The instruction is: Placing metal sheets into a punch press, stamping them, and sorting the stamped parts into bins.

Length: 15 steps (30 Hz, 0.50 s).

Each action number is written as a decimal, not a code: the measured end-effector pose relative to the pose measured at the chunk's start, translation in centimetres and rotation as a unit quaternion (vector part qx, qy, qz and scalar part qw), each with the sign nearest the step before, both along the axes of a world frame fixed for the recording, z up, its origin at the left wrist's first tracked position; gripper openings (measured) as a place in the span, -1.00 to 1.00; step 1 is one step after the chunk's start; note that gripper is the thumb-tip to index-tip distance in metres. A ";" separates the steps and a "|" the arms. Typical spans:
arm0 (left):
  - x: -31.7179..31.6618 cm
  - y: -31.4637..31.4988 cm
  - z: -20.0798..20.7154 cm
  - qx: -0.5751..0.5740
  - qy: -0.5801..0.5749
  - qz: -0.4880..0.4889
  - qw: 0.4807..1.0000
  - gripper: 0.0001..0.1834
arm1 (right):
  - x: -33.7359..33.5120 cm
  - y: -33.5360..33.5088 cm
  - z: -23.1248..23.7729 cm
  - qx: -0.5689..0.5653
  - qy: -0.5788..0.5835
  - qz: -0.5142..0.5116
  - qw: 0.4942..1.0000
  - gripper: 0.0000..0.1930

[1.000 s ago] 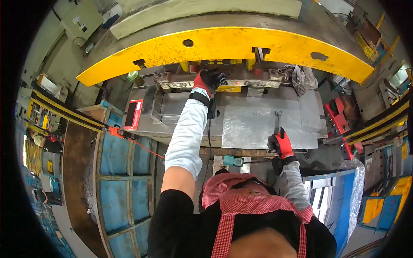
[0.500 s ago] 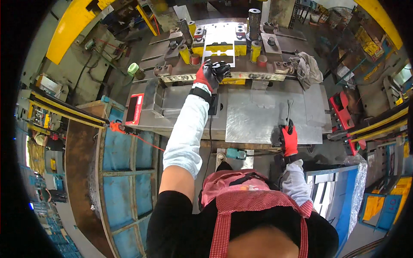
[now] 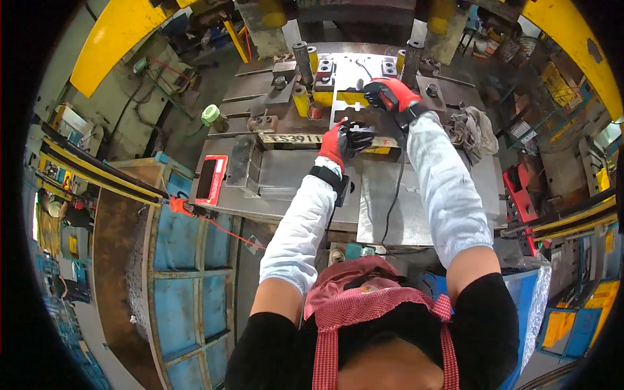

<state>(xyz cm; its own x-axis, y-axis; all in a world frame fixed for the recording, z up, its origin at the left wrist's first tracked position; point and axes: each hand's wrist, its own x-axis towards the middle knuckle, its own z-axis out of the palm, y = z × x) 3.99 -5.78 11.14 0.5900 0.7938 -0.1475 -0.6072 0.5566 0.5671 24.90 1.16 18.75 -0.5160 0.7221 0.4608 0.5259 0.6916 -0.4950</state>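
A bright metal sheet (image 3: 344, 79) with cut-outs lies on the die between the yellow blocks. My right hand (image 3: 390, 95), in a red and black glove, is over the sheet's right side, closed on a slim metal hand tool (image 3: 362, 67). The tool's thin end points up and left over the sheet; the rest is hidden in the glove. My left hand (image 3: 347, 140), gloved alike, is at the sheet's near end by the die's front edge. Its fingers are partly stretched to the right and slightly apart. Whether they touch the sheet is hidden.
Dark guide posts (image 3: 302, 62) and yellow cylinders (image 3: 300, 101) flank the sheet. Flat plates (image 3: 286, 170) lie front left beside a red-framed tablet (image 3: 211, 180). A larger metal sheet (image 3: 409, 218) lies below my right forearm. A grey rag (image 3: 476, 133) hangs at right, a lidded jar (image 3: 213, 118) stands left.
My right hand has come up from the large front sheet to the die, bringing the tool with it. My left hand now appears slightly lower and farther right. The view has shifted a little.
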 end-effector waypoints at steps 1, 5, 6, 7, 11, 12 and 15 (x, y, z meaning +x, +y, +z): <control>0.2 0.2 -0.2 0.016 -0.001 0.000 1.000 -0.44 | 0.4 0.1 -0.6 -0.108 0.116 0.005 0.987 -0.83; -2.2 0.3 -1.0 0.055 -0.007 0.031 0.998 -0.50 | -4.1 -8.5 1.4 -0.253 0.425 -0.050 0.868 -0.87; -1.8 0.2 -0.8 0.056 -0.027 0.036 0.997 -0.52 | -2.3 -10.9 1.1 -0.329 0.475 -0.044 0.815 -0.82; -2.6 0.6 -1.2 0.063 -0.098 -0.020 0.993 -0.51 | -1.2 -13.8 -0.4 -0.334 0.480 -0.062 0.809 -0.77; -2.9 -1.9 0.7 0.100 -0.066 -0.002 0.993 -0.53 | 4.6 -25.6 -5.4 -0.336 0.471 -0.148 0.802 -0.55; -3.3 -2.5 1.0 0.114 -0.036 0.015 0.993 -0.55 | 6.1 -28.1 -7.7 -0.341 0.452 -0.170 0.807 -0.51; -6.0 -4.7 -0.8 0.099 0.006 0.076 0.992 -0.68 | 7.3 -32.5 -10.1 -0.444 0.464 -0.206 0.738 -0.47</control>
<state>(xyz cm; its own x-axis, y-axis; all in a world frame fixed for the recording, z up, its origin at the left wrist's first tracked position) -2.05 -10.45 10.33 0.4595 0.8881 0.0129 -0.6679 0.3359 0.6642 32.23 -31.37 8.66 0.0724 0.9595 -0.2723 -0.2487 -0.2470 -0.9365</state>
